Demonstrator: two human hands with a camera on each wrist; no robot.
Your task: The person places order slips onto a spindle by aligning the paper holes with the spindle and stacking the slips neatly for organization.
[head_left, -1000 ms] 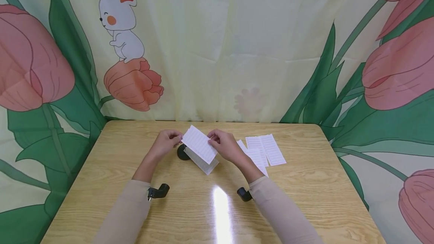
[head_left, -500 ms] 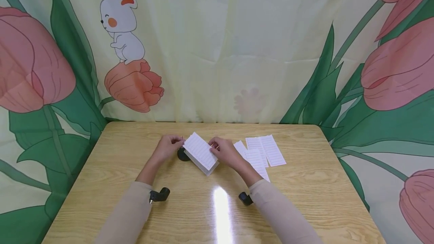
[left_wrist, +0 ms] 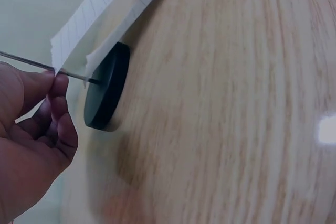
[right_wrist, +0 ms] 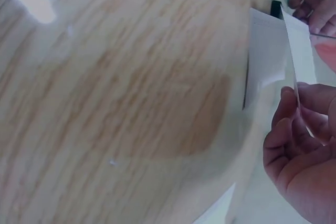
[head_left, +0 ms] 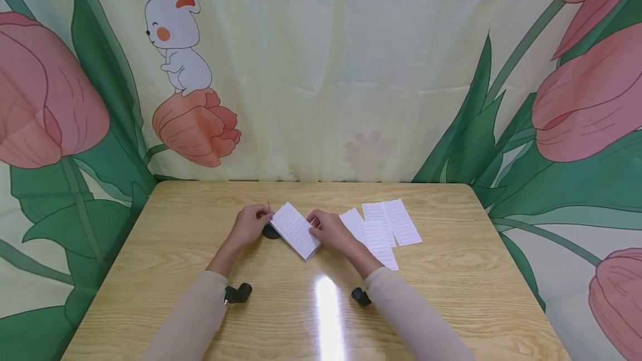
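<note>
A bill spike stands on the table, with a round black base (head_left: 271,232) and a thin metal rod (left_wrist: 23,60). My left hand (head_left: 248,224) pinches a corner of a lined paper slip (head_left: 293,227) at the rod, which appears to pass through that corner. Across the slip, my right hand (head_left: 331,230) pinches its right edge between thumb and fingers. Below it, another lined slip (left_wrist: 122,26) sits lower on the rod, close to the base, as the left wrist view shows. From the head view the upper slip mostly covers it.
Several loose lined slips (head_left: 379,242) lie partly overlapping to the right of my right hand, on the wooden table (head_left: 281,316). A patterned curtain (head_left: 321,71) hangs behind the table's far edge. Each wrist wears a small black camera (head_left: 238,293).
Both hands have come down, lowering the upper slip along the rod towards the slip beneath. The gap between the two slips has narrowed, and more of the rod shows above the left fingers.
</note>
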